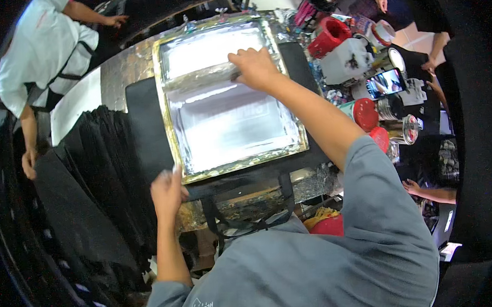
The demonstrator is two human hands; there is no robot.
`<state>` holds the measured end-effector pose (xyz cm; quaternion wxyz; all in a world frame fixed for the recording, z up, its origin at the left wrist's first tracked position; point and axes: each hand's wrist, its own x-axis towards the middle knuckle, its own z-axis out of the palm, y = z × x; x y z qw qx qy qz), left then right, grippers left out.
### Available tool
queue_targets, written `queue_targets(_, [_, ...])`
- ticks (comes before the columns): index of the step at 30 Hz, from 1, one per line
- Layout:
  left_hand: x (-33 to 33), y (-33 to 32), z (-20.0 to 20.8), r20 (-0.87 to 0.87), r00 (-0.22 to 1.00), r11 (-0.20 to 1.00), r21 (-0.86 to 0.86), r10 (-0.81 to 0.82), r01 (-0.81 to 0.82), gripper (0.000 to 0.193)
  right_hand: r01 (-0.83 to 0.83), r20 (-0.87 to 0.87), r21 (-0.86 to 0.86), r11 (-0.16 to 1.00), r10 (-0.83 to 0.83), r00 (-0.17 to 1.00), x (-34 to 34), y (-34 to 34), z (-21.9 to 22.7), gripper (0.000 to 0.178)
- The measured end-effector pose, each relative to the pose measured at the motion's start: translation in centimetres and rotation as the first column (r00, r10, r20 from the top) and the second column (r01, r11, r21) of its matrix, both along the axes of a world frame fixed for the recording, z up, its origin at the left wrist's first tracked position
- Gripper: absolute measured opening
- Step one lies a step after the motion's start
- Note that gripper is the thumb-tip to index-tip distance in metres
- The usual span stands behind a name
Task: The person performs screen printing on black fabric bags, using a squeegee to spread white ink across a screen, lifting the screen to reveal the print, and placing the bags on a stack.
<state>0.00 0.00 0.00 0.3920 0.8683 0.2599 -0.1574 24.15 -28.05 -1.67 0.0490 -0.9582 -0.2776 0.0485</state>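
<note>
A silk-screen printing frame (173,136) with a paint-smeared wooden rim lies over a black cloth bag (144,117). Across its mesh runs a squeegee (196,79), and my right hand (256,68) is closed over the right part of this bar, in the upper half of the screen. My left hand (167,193) pinches the frame's near left corner, thumb against the rim. Pale lettering shows faintly in the mesh below the squeegee. The bag's black handles (287,193) hang over the near table edge, towards my body.
A thick stack of black bags (97,157) lies at the left, beside a person in a white shirt (48,47). Crowding the right side are a red tub (329,37), a white canister (346,62), red-lidded jars (365,114) and a phone (385,83). Other people's hands show at the far right.
</note>
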Motion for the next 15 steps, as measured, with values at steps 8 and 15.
queue_targets(8, [17.8, -1.5, -5.5, 0.427, 0.661, 0.653, 0.747, -0.617, 0.127, 0.049, -0.03, 0.377, 0.055, 0.998, 0.007, 0.926, -0.2, 2.1, -5.5, 0.029])
queue_targets(15, [15.3, -2.1, -7.5, 0.348, 0.69, 0.627, 0.754, -0.634, 0.195, 0.043, -0.043, 0.42, 0.088, 0.995, 0.002, 0.907, -4.1, 1.0, -5.7, 0.02])
